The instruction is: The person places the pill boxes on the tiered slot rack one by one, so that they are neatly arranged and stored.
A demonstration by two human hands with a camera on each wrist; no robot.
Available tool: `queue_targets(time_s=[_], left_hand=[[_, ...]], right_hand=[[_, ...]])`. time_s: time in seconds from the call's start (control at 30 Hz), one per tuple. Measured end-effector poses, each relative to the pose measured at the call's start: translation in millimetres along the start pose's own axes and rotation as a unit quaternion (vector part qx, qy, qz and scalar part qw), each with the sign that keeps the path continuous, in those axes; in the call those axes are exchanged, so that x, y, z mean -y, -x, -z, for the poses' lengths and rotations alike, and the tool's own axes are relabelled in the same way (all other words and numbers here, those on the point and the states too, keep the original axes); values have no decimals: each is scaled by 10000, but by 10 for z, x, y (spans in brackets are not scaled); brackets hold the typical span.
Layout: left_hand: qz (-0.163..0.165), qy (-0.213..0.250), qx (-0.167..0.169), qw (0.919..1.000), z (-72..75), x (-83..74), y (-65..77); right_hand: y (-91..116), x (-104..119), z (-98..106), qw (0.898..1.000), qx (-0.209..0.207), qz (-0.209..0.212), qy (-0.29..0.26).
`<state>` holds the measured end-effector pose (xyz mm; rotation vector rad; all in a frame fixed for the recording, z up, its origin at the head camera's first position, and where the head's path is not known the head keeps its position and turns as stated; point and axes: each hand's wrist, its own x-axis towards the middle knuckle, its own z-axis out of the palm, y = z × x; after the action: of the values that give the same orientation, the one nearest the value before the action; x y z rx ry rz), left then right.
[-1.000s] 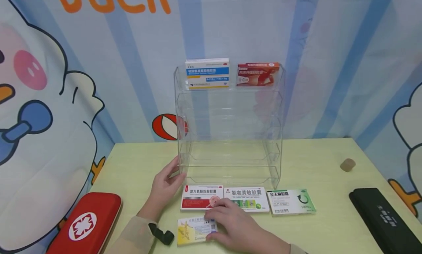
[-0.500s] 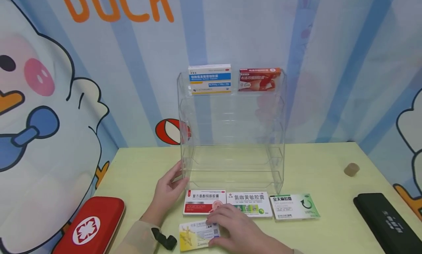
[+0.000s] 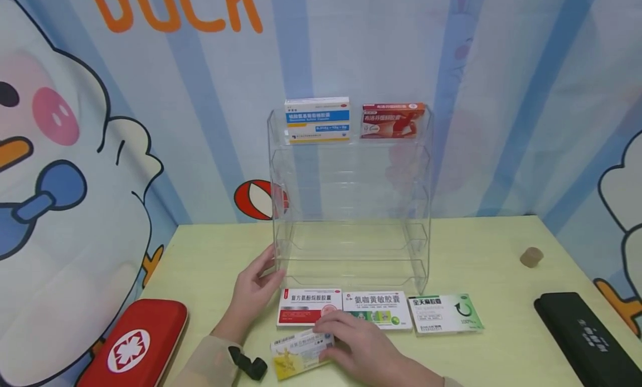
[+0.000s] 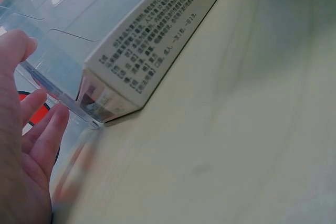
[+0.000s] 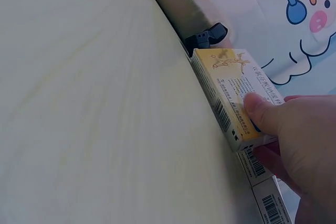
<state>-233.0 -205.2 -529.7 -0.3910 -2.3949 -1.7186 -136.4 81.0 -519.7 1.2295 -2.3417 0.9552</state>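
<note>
My right hand (image 3: pixel 358 342) pinches a yellow-and-white medicine box (image 3: pixel 296 356) by its right end, thumb on one face and fingers on the other. In the right wrist view this medicine box (image 5: pixel 231 82) is tilted, its barcoded side showing. My left hand (image 3: pixel 256 292) holds the left side panel of a clear acrylic display rack (image 3: pixel 351 259), the thumb and fingers on either side of its edge in the left wrist view. Before the rack lie a red-and-white medicine box (image 3: pixel 308 309), a white-and-green medicine box (image 3: pixel 377 311) partly behind my right hand, and a green-ended medicine box (image 3: pixel 446 314).
On the rack's top tier stand a blue-and-white box (image 3: pixel 317 119) and a red box (image 3: pixel 392 121). A red zip case (image 3: pixel 135 342) lies at the left, a black case (image 3: pixel 587 337) at the right. A small brown cylinder (image 3: pixel 531 257) sits towards the back right.
The yellow-and-white box has turned from lying flat to tilted in my right hand, its far side edge now showing. My left hand stays at the rack.
</note>
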Motion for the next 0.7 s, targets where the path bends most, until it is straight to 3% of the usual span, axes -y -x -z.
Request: queue_targets(time_s=[0.4, 0.7], left_hand=[[47, 8, 29, 10000, 18, -6, 2], [102, -29, 21, 9999, 7, 8, 5]], right_hand=[[-71, 8, 67, 9973, -528, -151, -481], [-186, -78, 254, 9926, -1082, 130, -532]])
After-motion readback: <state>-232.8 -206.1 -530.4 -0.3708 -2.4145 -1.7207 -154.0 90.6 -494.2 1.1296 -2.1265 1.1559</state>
